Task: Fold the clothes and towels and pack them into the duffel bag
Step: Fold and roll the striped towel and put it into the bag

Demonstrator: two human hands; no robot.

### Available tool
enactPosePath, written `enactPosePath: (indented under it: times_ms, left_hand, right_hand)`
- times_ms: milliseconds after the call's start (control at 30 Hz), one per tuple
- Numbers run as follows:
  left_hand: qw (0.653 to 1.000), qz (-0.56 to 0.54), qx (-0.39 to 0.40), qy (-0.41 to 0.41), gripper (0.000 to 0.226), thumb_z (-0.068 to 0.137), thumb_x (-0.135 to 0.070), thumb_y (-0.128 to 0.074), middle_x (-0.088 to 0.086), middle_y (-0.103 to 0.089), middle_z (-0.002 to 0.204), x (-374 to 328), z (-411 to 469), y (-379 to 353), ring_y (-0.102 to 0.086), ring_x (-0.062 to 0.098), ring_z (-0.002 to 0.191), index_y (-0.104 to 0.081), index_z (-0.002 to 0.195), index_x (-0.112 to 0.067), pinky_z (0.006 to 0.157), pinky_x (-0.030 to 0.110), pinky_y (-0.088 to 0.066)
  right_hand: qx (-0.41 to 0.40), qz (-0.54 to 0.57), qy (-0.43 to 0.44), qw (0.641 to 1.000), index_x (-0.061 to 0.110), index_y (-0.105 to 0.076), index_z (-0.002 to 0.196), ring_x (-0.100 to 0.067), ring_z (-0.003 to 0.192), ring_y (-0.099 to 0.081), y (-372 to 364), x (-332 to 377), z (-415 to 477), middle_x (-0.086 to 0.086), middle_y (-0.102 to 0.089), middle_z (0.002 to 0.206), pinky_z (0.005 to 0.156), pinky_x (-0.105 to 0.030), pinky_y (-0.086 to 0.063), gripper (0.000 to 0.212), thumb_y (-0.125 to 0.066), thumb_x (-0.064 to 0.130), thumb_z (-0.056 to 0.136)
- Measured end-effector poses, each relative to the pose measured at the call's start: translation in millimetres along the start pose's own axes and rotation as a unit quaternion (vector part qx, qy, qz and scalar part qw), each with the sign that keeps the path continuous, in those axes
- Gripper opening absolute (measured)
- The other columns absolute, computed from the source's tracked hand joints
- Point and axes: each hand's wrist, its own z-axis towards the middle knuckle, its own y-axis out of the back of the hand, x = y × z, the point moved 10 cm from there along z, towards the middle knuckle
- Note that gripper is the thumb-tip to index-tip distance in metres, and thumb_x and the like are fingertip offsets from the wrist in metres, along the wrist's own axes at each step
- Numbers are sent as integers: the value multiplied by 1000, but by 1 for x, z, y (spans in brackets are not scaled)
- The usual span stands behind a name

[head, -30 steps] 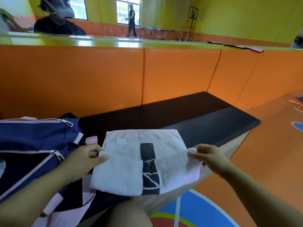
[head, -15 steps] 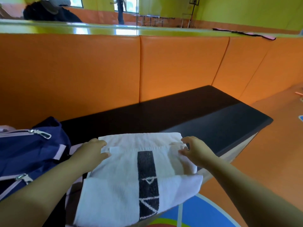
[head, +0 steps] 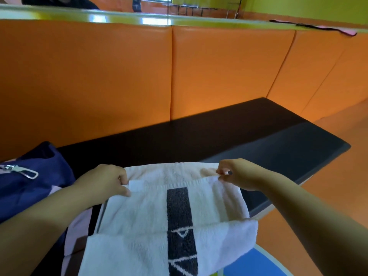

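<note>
A white towel [head: 139,214] with a black woven stripe lies folded on the near end of the black bench [head: 258,148], and its front part hangs over the edge toward me. My left hand [head: 103,182] pinches the upper layer's far left corner beside a small white label. My right hand [head: 237,174] pinches the far right corner of the same layer. The navy duffel bag [head: 29,184] with pink trim and a silver zipper pull sits on the bench just left of the towel.
Orange padded panels [head: 119,76] form the wall behind the bench, with a green ledge and a mirror above them. A dark and pink cloth [head: 318,28] lies on the ledge at far right. Orange floor with a blue circle [head: 253,263] lies below.
Both hands have carried the towel's top layer away from me to the far edge, laying it flat on the layer beneath. The view has tilted downward and moved closer.
</note>
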Motion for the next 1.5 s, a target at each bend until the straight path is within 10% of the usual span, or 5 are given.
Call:
enactPosePath:
  times_ms: [633,1000,1500]
  left_hand:
    - [993,-108,45,18,27,86,-33,-63,-2,-46,61,18,50,0,-38,11,53,-51,69,-16,51,25,-30]
    - [994,-97,25,52,11,82,-30,-68,1,-26,151,29,55,-17,-18,24,136,-62,76,-23,103,30,-20]
    - [989,-146,16,-21,16,71,-21,-79,-6,-59,107,6,54,-2,-53,14,107,-66,71,-12,94,31,-36]
  right_hand:
    - [-11,11,-61,998,23,-51,92,-23,90,-55,3,-12,38,-3,-57,103,73,-35,-43,11,-50,34,93]
    - [-32,27,-87,995,22,-53,96,-24,91,-52,0,-16,32,-3,-50,107,73,-32,-41,14,-55,35,90]
    - [-139,3,-42,989,19,-64,93,-17,83,-56,38,-5,9,2,-59,95,69,-30,-47,18,-64,36,87]
